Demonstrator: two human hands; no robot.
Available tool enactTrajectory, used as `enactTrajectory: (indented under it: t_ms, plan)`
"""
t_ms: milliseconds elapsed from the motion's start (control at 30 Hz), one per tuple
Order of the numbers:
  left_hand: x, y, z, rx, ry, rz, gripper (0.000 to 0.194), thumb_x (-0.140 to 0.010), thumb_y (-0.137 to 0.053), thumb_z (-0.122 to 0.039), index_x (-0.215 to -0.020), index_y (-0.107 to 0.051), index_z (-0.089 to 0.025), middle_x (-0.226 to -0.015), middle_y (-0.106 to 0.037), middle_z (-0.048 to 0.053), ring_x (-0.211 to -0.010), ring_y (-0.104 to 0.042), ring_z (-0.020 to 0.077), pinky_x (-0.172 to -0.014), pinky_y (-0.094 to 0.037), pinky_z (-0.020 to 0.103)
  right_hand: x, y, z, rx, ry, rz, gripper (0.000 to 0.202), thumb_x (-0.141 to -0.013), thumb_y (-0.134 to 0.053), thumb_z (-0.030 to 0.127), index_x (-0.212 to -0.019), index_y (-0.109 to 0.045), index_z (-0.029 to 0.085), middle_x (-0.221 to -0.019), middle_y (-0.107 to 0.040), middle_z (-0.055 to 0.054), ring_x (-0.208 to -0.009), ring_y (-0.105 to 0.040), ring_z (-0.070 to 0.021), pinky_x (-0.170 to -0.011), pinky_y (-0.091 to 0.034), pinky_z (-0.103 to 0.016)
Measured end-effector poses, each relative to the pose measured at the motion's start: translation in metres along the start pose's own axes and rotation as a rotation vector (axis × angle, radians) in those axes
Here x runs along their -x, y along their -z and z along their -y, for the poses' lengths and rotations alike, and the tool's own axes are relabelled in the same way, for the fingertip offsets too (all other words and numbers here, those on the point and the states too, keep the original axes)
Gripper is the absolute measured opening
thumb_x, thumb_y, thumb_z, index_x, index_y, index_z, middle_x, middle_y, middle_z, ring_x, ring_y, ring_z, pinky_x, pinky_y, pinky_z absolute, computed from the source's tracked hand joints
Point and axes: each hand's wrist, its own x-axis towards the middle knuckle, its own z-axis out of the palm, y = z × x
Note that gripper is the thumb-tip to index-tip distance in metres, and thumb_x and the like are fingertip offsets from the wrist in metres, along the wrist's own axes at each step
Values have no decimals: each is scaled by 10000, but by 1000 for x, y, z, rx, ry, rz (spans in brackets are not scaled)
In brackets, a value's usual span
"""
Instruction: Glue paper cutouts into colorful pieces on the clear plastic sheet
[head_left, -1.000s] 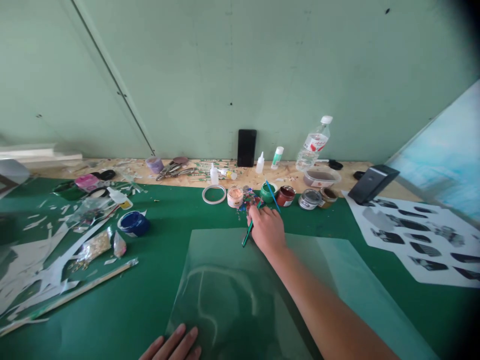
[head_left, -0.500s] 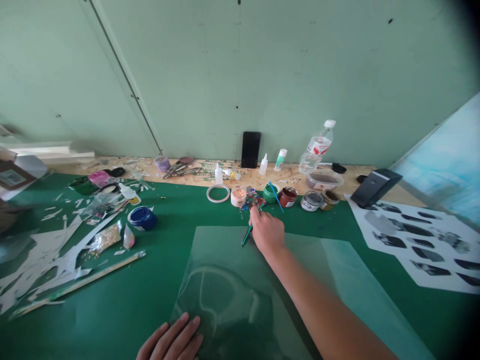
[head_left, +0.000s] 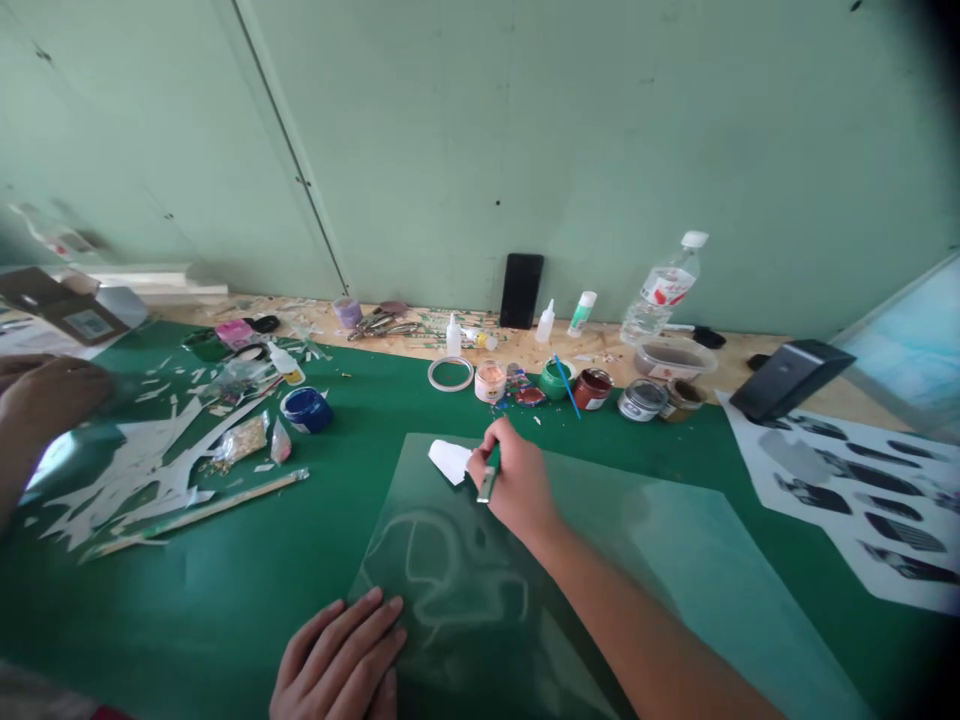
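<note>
My right hand (head_left: 514,470) is closed on a green-handled tool (head_left: 490,472) with a flat metal-looking end. A small white paper piece (head_left: 449,462) is at its fingertips, over the upper part of a clear sheet (head_left: 637,520). At the sheet's lower left corner, my left hand (head_left: 341,655) lies flat with its fingers stretched out and nothing held. Curved pale outlines show on the sheet between the hands.
Open paint jars (head_left: 592,388) stand behind the sheet, with a blue jar (head_left: 306,410) farther left. Paper scraps (head_left: 150,465) and a long stick (head_left: 217,505) lie left. Another person's hand (head_left: 56,390) is at the far left. A black box (head_left: 791,380) stands right.
My right hand has drawn back slightly from the jars, and the white paper piece now shows at its fingers. Another person's hand has appeared at the left. The view has shifted.
</note>
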Motion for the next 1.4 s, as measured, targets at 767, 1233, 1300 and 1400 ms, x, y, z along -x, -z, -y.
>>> enactTrajectory:
  t_ms: [767, 1233, 1300, 1400]
  plan:
    - [-139, -45, 28, -38, 228, 529, 483, -858, -588, -417, -1307, -587, -241, -1398, -579, 59, -1251, -481, 345, -1029, -399, 550, 0, -20, -20, 46, 355, 239, 104, -884, -572, 147, -858, -655, 204, -802, -640, -42, -844, -561, -196, -761, -418, -280]
    - [-130, -52, 38, 68, 326, 393, 382, -904, -525, -307, -1270, -613, -241, -1356, -591, 77, -1228, -496, 290, -1034, -386, 498, -3, -14, -21, 84, 410, 322, 149, -830, -673, 142, -956, -635, 213, -925, -688, -39, -956, -584, -219, -874, -373, -350]
    - [-130, -51, 37, 74, 317, 389, 366, -903, -529, -311, -1250, -624, -246, -1336, -600, 75, -1215, -502, 288, -1030, -389, 500, -1, -17, -19, 113, 373, 270, 128, -849, -658, 157, -960, -634, 216, -926, -689, -47, -957, -586, -230, -864, -380, -355]
    - [-130, -50, 36, 67, 294, 400, 339, -881, -562, -308, -1204, -657, -277, -1319, -610, 60, -1204, -501, 295, -1024, -386, 515, -2, -18, -20, 36, 315, 208, 98, -876, -629, 181, -966, -620, 218, -968, -688, -55, -957, -591, -223, -855, -411, -343]
